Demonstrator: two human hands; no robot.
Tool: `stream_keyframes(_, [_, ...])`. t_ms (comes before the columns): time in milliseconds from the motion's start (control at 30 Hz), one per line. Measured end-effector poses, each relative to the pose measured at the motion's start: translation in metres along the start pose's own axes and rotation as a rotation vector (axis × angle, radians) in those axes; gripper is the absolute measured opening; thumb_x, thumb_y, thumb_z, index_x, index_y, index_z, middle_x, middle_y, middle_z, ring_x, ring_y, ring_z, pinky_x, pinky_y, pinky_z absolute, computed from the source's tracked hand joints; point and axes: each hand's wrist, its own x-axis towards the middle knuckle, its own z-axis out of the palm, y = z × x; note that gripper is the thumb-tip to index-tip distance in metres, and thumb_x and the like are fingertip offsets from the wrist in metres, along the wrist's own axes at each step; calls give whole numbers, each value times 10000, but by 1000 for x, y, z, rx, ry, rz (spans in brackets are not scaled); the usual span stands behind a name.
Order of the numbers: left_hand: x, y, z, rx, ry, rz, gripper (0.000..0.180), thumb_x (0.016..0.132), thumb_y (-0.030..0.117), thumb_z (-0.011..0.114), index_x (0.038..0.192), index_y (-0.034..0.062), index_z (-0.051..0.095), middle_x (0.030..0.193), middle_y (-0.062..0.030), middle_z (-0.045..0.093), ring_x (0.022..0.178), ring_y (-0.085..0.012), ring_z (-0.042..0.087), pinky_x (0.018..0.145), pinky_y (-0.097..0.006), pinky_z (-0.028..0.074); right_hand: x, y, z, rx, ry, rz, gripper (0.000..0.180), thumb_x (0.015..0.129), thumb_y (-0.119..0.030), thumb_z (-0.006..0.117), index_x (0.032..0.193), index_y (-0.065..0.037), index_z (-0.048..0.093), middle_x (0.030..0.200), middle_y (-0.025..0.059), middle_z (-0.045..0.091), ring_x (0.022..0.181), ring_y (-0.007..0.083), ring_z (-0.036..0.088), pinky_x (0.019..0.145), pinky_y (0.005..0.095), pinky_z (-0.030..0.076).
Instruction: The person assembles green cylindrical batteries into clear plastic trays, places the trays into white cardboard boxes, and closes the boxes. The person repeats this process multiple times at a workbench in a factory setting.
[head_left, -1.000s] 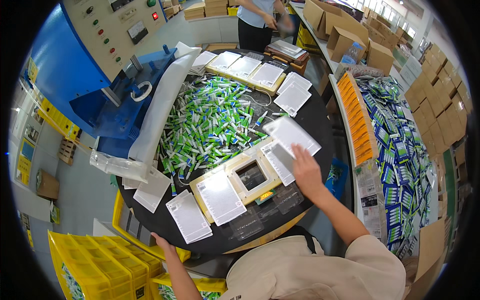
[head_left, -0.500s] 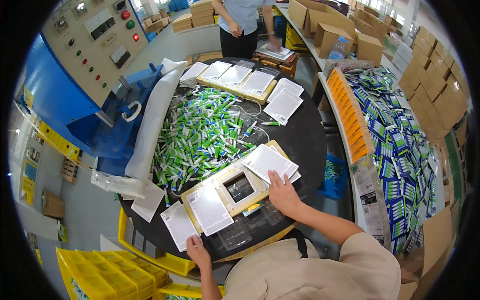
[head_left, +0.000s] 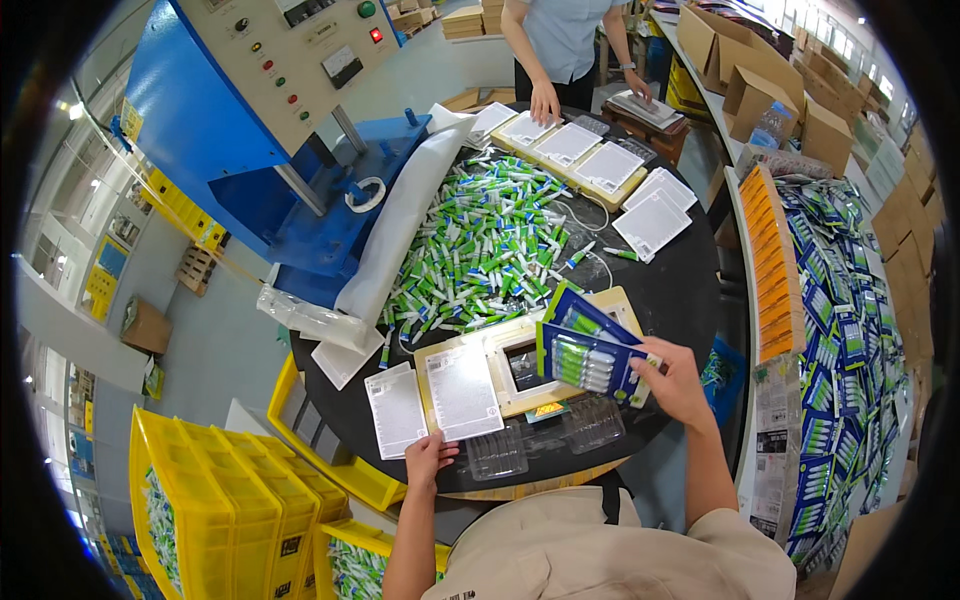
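Observation:
My right hand (head_left: 676, 382) grips blue blister cards (head_left: 590, 360), fanned apart, with small green-and-white tubes under clear plastic. They are over the right end of a cream holding frame (head_left: 520, 342), partly covering its square opening. My left hand (head_left: 428, 458) has its fingers pinched at the near corner of a white-backed card (head_left: 458, 392) lying on the frame's left part. Another white-backed card (head_left: 397, 410) lies just left of it, close to the same fingers. Clear plastic blister trays (head_left: 497, 452) lie along the table edge near me.
Loose green-and-white tubes (head_left: 480, 240) heap on the round black table (head_left: 680, 280). A second frame (head_left: 630, 190) with white cards stands at the far side, a co-worker's hand (head_left: 543, 102) over it. A blue press (head_left: 370, 200) stands left, yellow crates (head_left: 230, 490) lower left, finished packs (head_left: 830, 400) right.
My right hand has lifted cards off the frame's right end, and their blue fronts now show. My left hand has shifted toward the framed card. The co-worker's hand has reached onto the far frame.

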Motion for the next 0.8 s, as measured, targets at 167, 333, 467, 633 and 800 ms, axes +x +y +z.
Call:
stream_keyframes(167, [-2, 14, -3, 313, 30, 233, 330, 990, 265, 677, 801, -5, 673, 682, -63, 670, 588, -117, 618, 532, -270, 477, -2, -3, 53, -258, 7, -194, 188, 879, -88, 685, 1029, 22, 716, 1035, 167, 731, 845, 281, 717, 689, 358, 559])
stream_keyframes(333, [-34, 86, -9, 226, 58, 530, 288, 966, 151, 692, 757, -44, 657, 602, -40, 623, 536, -87, 577, 514, -246, 438, -5, -39, 75, -757, -318, -636, 205, 768, -37, 670, 959, 36, 651, 949, 147, 627, 788, 282, 692, 596, 402, 569])
stream_keyframes(467, [-73, 138, 36, 323, 135, 827, 272, 942, 100, 675, 717, -48, 632, 563, -41, 613, 537, -73, 582, 514, -254, 432, -12, -66, 85, -779, -623, -612, 439, 773, 12, 651, 1197, 88, 567, 1350, 350, 496, 705, 331, 705, 565, 414, 576])
stream_keyframes(633, [-122, 160, 131, 532, 252, 1017, 219, 848, 165, 746, 706, 16, 670, 593, -108, 644, 487, -230, 605, 516, -359, 473, -35, -70, 95, -706, -462, -382, 555, 844, -23, 601, 1396, -56, 545, 1578, 370, 256, 592, 321, 694, 521, 403, 577])
stream_keyframes(800, [-161, 166, 204, 552, 21, 1259, 230, 877, 189, 752, 709, 53, 671, 614, -86, 646, 517, -247, 629, 501, -350, 474, -50, -53, 62, -813, -214, -160, 572, 859, -46, 594, 1410, 48, 471, 1600, 277, 305, 722, 349, 724, 589, 443, 597])
